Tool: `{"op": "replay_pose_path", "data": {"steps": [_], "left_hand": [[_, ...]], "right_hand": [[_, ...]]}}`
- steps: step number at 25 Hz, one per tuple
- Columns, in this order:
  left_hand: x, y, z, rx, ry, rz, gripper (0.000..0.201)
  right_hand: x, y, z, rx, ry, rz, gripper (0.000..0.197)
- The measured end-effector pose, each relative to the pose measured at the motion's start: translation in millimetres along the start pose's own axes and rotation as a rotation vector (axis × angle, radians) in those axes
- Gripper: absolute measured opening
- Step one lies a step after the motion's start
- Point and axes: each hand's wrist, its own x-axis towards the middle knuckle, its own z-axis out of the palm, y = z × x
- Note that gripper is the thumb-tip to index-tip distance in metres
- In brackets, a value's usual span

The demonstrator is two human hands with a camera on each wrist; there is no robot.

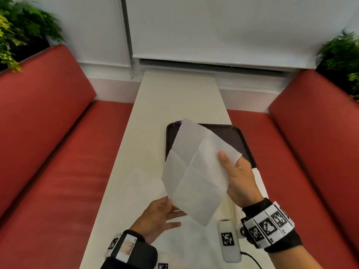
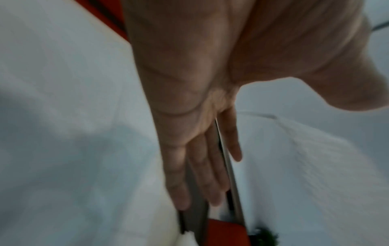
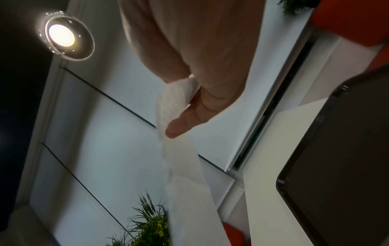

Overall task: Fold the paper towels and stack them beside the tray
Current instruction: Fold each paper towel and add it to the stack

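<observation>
while the right hand [image 1: 238, 177] pinches one side of an unfolded paper towel [image 1: 196, 171] between thumb and fingers, the sheet hangs in the air above the near end of the table [image 1: 155, 105], creased into quarters and tilted. the left hand [image 1: 157, 218] is beneath the sheet's lower corner, palm up, fingers straight and spread, gripping nothing; whether its fingertips touch the paper i cannot tell. the left wrist view shows that palm [image 2: 189, 83] flat, with the fingers [image 2: 179, 174] stretched out.

behind the raised sheet lies a dark tray [image 1: 233, 136] on the table's right side; the part of it that shows holds nothing, and the rest is hidden by the paper. the right wrist view shows the tray's [image 3: 336, 149] dark bare bottom and raised rim.

more white paper towels [image 1: 147, 183] lie spread flat on the table under the hands. a white cylinder with a black-and-white marker [image 1: 227, 239] lies near the right wrist, a black cable [image 1: 252, 259] beside it. red benches [image 1: 48, 152] flank the table on both sides, with green plants [image 1: 17, 32] behind their backrests and a white blind [image 1: 223, 28] on the far wall.
</observation>
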Motion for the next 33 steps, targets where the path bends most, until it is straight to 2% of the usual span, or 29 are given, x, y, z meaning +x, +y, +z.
{"op": "replay_pose_path", "data": {"steps": [2, 3, 5, 7, 9, 11, 13, 15, 19, 25, 30, 31, 33], "left_hand": [[2, 14, 21, -0.192, -0.035, 0.114, 0.082], [1, 23, 27, -0.218, -0.032, 0.173, 0.078], [2, 41, 33, -0.148, 0.009, 0.264, 0.057], [0, 58, 32, 0.011, 0.049, 0.310, 0.039], [-4, 71, 31, 0.163, 0.039, 0.314, 0.030], [-6, 83, 31, 0.277, -0.007, 0.294, 0.029], [-6, 93, 29, 0.340, -0.068, 0.281, 0.041], [-5, 100, 29, 0.361, -0.068, 0.285, 0.048], [-4, 106, 32, 0.282, 0.017, 0.345, 0.022], [-4, 106, 39, 0.186, 0.045, 0.386, 0.022], [-9, 112, 39, -0.033, 0.025, 0.347, 0.027], [-11, 113, 39, -0.024, 0.007, 0.357, 0.025], [-12, 111, 39, 0.146, 0.001, 0.393, 0.016]], "right_hand": [[-11, 6, -5, 0.052, 0.051, 0.020, 0.035], [-16, 8, -9, 0.068, 0.074, 0.042, 0.037], [-25, 9, -23, 0.101, 0.076, 0.102, 0.051], [-28, 0, -37, 0.082, -0.029, 0.151, 0.073], [-26, -12, -48, 0.014, -0.168, 0.182, 0.078], [-19, -21, -51, -0.096, -0.244, 0.192, 0.075], [-13, -23, -51, -0.169, -0.251, 0.171, 0.068], [-10, -25, -51, -0.182, -0.246, 0.130, 0.060], [-9, -23, -58, -0.165, -0.229, 0.038, 0.058], [-13, -26, -63, -0.084, -0.226, -0.087, 0.046], [-16, -31, -67, -0.070, -0.142, -0.054, 0.042], [-18, -33, -66, -0.073, -0.096, -0.033, 0.037], [-23, -31, -69, -0.148, -0.048, -0.041, 0.035]]}}
